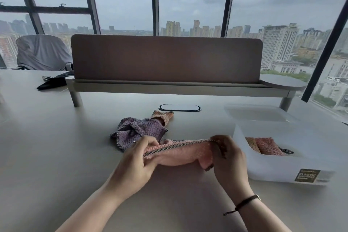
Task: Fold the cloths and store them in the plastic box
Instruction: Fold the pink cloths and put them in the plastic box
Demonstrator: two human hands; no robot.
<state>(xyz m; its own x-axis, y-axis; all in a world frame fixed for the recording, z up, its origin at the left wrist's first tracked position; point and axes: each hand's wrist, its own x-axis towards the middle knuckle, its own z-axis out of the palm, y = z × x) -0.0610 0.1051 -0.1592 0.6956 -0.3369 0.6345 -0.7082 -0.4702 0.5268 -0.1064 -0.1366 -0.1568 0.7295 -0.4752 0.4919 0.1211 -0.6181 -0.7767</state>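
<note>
Fingers [150, 142] of the left hand [135, 164] and the right hand [228, 158] pinched opposite ends of the pink waffle-weave cloth [178, 153], its long axis left-to-right above the grey table [56, 147]; the translucent plastic box [282, 169] sat just beside the right hand, nearer that side.

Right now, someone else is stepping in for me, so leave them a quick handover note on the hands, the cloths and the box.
Left hand and right hand: each pinches one end of the pink cloth, stretched between them above the table, mid-fold.
Purple cloth lies crumpled behind it, an orange cloth partly under that.
Box sits open at right; folded cloths already stand inside.
Left: finish pink, fold purple and orange, store all three.
</note>
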